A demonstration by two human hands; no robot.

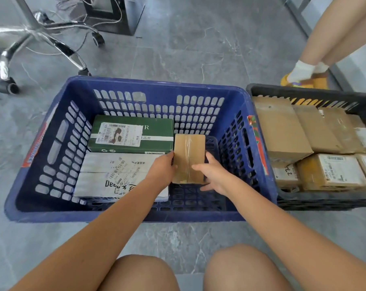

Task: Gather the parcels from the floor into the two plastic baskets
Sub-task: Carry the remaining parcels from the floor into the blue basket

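Brown taped box sits low inside our blue basket, beside a green box and a white parcel. Our left hand and right hand grip its sides. Black basket alongside holds more boxes.

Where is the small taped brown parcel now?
Inside the blue basket, right half, held by left hand and right hand, beside the green box.
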